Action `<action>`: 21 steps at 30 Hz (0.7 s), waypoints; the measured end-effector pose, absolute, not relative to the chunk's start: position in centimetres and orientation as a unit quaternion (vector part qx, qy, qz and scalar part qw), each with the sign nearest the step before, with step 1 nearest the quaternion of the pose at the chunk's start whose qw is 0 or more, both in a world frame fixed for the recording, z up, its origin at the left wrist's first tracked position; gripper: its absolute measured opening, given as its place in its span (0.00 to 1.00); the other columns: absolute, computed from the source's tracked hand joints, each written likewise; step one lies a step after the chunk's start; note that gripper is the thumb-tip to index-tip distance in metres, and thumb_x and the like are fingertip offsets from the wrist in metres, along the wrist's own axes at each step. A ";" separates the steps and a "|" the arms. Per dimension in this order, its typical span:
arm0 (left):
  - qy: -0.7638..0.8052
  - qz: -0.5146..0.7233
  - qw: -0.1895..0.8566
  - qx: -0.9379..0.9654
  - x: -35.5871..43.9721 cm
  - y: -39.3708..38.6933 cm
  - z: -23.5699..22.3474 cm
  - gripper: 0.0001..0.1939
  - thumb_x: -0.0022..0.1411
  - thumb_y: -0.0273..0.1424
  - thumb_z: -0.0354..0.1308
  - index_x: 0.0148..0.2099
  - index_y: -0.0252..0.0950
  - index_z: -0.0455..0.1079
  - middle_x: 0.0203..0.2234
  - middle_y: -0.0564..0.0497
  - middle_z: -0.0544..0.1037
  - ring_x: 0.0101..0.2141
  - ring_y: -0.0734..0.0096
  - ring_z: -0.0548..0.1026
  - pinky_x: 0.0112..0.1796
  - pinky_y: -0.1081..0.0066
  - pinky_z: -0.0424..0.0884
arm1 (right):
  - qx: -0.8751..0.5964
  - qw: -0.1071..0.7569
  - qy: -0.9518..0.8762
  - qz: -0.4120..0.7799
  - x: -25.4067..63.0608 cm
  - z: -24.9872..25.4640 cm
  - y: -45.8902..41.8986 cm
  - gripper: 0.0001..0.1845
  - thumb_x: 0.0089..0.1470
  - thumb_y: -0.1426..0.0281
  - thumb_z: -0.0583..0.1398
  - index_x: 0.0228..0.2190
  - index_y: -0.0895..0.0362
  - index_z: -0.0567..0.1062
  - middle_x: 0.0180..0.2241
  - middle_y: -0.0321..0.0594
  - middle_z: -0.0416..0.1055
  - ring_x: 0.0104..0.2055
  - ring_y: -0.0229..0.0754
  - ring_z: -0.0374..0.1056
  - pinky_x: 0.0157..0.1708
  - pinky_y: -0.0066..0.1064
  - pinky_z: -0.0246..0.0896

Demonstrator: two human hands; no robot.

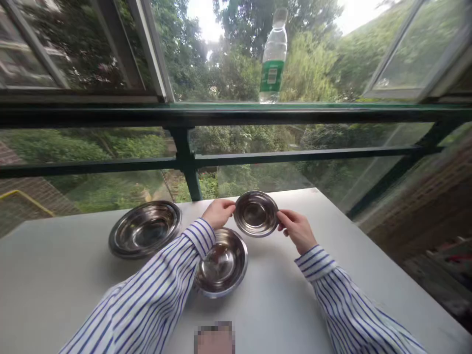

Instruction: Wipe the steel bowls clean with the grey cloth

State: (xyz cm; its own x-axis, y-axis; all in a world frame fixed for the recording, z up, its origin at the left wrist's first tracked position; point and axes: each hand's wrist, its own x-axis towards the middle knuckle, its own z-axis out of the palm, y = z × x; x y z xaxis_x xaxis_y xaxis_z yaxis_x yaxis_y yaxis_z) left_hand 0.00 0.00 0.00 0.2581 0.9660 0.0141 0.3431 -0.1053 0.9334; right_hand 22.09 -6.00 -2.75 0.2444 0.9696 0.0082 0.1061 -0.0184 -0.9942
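A small shiny metal bowl (pixel 255 214) with a wide flat rim is gripped between my two hands. My left hand (pixel 218 213) pinches its left rim, and my right hand (pixel 297 228) pinches the right rim, thumb on top. Just below and to the left, a deeper metal bowl (pixel 223 265) sits on the white table, partly covered by my left sleeve. Farther left lies a larger metal bowl (pixel 145 230) with a doubled rim; it may be several nested together.
The white table (pixel 273 305) ends at a dark green railing (pixel 236 115) before the window. A clear plastic bottle (pixel 273 59) with a green label stands at the railing's top. A pixelated patch (pixel 214 339) covers something at the bottom edge.
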 end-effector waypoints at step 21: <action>0.625 0.352 0.431 0.548 -6.4 -6.0 4.4 0.07 0.50 0.28 0.56 0.28 0.29 0.72 0.18 0.52 0.73 0.17 0.78 0.67 0.22 0.75 0.63 | -0.547 0.425 -0.573 0.437 16.6 1.6 -6.2 0.18 0.43 0.63 0.59 0.34 0.64 0.74 0.19 0.36 0.68 0.19 0.33 0.63 0.14 0.21 0.50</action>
